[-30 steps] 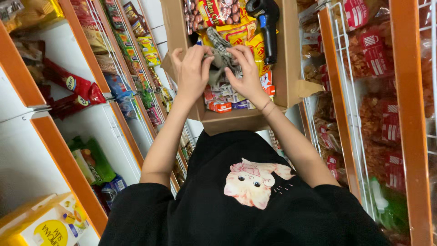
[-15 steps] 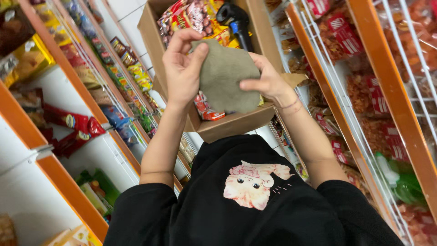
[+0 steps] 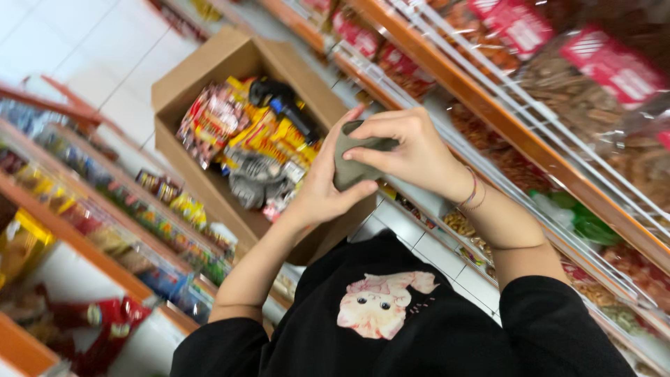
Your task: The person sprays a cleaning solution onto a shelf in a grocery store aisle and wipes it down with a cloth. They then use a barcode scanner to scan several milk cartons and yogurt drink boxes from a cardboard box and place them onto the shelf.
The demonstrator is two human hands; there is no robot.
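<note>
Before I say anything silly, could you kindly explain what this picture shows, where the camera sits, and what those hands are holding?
There is no machine here: the camera sits on a person's head and looks down, so you see their own black shirt and two bare arms reaching forward. The left hand and the right hand together grip a small grey-green folded piece, which looks like cloth or a flat packet; I cannot tell which. Beyond the hands, an open cardboard box stands on the pale tiled floor, filled with colourful snack packets and a dark handled tool. Orange-edged shop shelves stocked with bagged snacks run along both sides of the aisle.
</note>
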